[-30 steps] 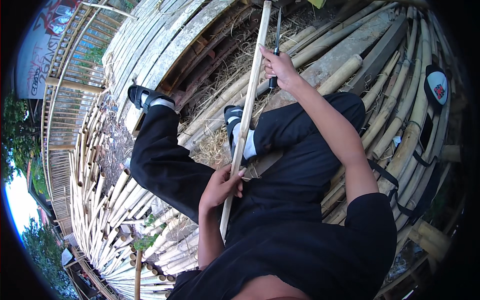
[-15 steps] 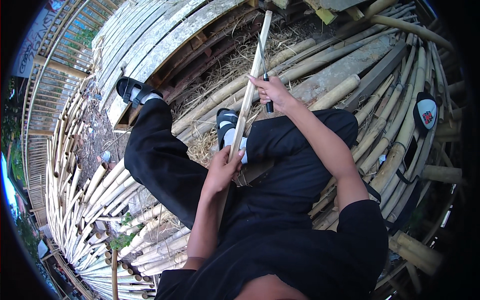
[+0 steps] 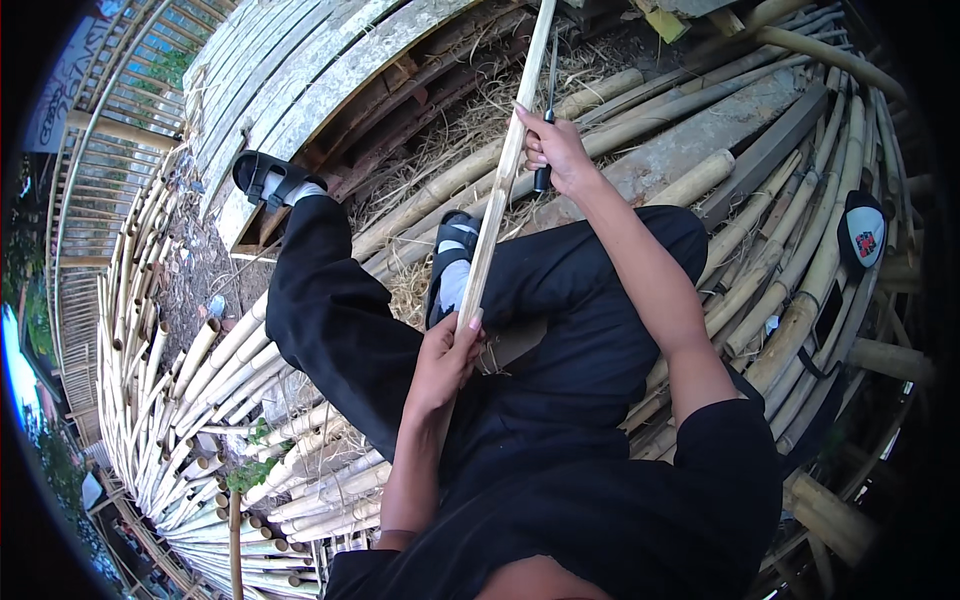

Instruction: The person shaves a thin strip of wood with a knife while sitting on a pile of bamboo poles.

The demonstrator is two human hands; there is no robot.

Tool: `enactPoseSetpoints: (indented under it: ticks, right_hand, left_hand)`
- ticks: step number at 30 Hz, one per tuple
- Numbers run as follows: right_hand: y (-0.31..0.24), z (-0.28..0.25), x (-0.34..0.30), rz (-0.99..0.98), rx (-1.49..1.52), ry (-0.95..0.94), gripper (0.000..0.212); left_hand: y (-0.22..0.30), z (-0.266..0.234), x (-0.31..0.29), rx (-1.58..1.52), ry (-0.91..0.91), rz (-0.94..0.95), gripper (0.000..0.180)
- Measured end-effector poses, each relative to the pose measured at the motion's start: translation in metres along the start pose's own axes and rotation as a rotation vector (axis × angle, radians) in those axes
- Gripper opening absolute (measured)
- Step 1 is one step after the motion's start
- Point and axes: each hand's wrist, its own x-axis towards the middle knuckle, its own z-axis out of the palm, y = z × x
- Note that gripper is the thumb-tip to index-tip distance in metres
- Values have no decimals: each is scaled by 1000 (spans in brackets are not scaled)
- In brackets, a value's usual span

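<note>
A long, pale bamboo strip (image 3: 490, 235) slants away from my lap toward the far edge of the view. My left hand (image 3: 443, 362) is closed around its near part, thumb laid along the top. Farther up, my right hand (image 3: 562, 158) grips the black handle of a knife (image 3: 542, 180). The thin blade points away from me, close along the right side of the strip. My right thumb or a finger reaches over to touch the strip. The strip's near end is hidden behind my left hand and forearm.
Bamboo poles (image 3: 690, 180) lie beneath and to my right, with a dark cap (image 3: 861, 230) on them. Many cut poles (image 3: 230, 350) are stacked at left. A wooden slatted platform (image 3: 300, 75) stands ahead. Dry shavings (image 3: 470, 150) litter the ground near my sandalled feet.
My right hand with the knife has moved farther away along the strip and slightly right. The strip's far end has shifted right and away. My left hand has hardly moved, still holding it.
</note>
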Motion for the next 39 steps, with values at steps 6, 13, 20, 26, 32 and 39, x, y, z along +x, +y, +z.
enactPoseSetpoints:
  ticks: [6,13,20,26,32,39]
  right_hand:
    - [27,3,18,-4,-172,-3,42]
    - [42,-16,23,-145,-549,96,55]
    - [48,-16,19,-293,-663,130,50]
    - [62,-20,19,-387,-741,177,38]
    - [53,-8,3,-468,-904,-2,31]
    - [56,-21,-3,-475,-1077,-6,35]
  left_hand:
    - [3,0,16,-142,42,-38,28]
    - [25,-3,39,-34,139,0,29]
    - [68,-8,56,-152,38,-21,31]
    - [58,-15,71,-251,14,-31,29]
    - [37,-4,85,-224,9,21,30]
    - [34,2,106,-196,67,38,31]
